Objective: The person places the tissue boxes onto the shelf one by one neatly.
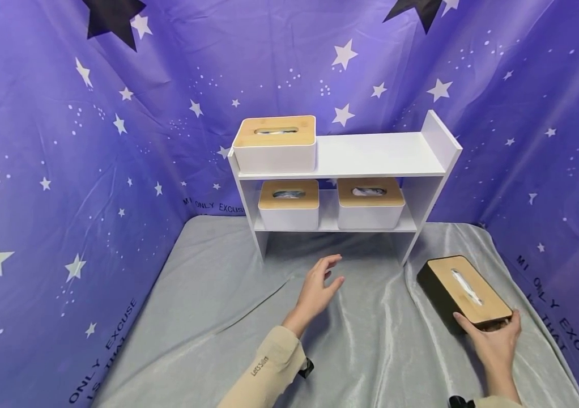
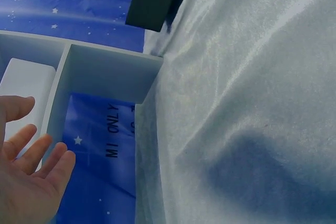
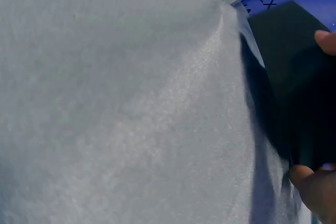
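Observation:
At the right, my right hand (image 1: 496, 344) grips the near end of a black tissue box (image 1: 473, 289) with a wooden lid, thumb on one side and fingers on the other. The box stands at an angle; whether its base touches the cloth cannot be told. In the right wrist view the dark side of the tissue box (image 3: 278, 45) lies between thumb and fingertips. My left hand (image 1: 315, 289) hovers in front of the white shelf (image 1: 371, 156), fingers loosely bent and holding nothing. The left wrist view shows that hand (image 2: 31, 182) with its fingers apart.
One white tissue box (image 1: 275, 158) with a wooden lid sits on the shelf's top left. Two more, a left box (image 1: 289, 218) and a right box (image 1: 370, 217), stand on the lower level. Grey cloth (image 1: 208, 294) covers the table; a purple star-patterned curtain (image 1: 167, 85) surrounds it.

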Motion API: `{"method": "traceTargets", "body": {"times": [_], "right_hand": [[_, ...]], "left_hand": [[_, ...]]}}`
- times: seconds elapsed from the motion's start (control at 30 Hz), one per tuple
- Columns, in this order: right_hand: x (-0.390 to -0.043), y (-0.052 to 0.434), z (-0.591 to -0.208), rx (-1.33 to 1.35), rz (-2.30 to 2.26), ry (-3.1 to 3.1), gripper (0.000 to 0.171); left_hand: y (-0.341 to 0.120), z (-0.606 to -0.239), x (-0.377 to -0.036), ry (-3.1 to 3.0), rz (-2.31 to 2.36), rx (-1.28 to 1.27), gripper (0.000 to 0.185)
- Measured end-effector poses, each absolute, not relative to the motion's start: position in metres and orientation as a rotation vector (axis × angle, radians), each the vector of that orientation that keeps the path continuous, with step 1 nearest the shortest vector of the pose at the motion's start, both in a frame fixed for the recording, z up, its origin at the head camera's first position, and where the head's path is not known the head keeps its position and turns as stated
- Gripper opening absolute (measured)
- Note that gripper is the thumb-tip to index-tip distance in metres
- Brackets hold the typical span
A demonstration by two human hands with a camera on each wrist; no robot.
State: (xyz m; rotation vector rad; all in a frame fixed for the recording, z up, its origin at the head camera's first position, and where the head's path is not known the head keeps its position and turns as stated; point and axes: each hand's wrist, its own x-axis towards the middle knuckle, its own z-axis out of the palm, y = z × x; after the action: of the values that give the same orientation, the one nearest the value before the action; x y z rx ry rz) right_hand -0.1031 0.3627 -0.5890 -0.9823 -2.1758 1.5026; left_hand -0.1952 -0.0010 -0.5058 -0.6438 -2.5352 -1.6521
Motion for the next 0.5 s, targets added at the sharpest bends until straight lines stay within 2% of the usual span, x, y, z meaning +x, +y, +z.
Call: {"method": "traceTargets", "body": {"times": [0.27, 0.5], "right_hand": [[-0.100, 0.352, -0.582, -0.685, 1.986, -2.077, 0.116], [-0.098, 0.339, -0.570, -0.476, 1.992, -2.214, 0.113]], "left_hand": [[0.000, -0.506, -0.195, -2.552, -1.588, -0.665, 0.046], [0.002, -0.505, -0.194, -2.580, -1.562, -0.698, 0.048]]}}
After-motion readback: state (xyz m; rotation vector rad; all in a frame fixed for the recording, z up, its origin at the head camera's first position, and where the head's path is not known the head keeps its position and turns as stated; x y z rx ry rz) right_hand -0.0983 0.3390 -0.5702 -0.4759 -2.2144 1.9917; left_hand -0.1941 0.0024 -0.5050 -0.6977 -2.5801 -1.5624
